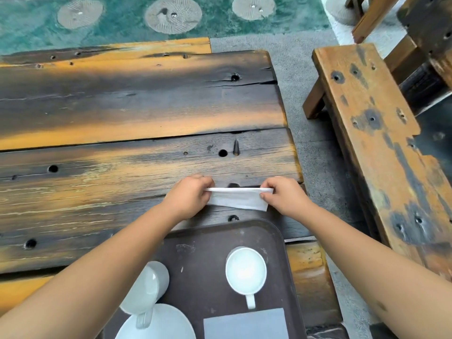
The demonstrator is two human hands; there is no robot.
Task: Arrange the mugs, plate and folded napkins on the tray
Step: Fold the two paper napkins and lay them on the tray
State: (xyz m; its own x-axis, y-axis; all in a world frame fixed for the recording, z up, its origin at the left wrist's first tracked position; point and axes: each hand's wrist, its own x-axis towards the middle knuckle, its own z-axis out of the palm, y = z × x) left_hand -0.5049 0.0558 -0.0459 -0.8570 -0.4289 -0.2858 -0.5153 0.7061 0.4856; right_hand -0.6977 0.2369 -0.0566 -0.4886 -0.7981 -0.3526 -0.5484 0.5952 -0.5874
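Meanwhile both hands — left (189, 195), right (281, 195) — pinch one napkin (238, 199); tray (203, 243) holds two mugs (245, 270), one plate (168, 324).

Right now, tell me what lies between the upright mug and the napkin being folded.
In the head view, only bare brown tray and a strip of wooden table separate the upright mug from the napkin both hands hold.

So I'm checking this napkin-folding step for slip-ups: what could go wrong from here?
1. Both hands, left and right, pinch the napkin over rough wood just beyond the tray; the paper could snag or fold unevenly.
2. The forearms reach over the left mug, which may get knocked.
3. The plate, upright mug and folded napkin leave little space on the tray.
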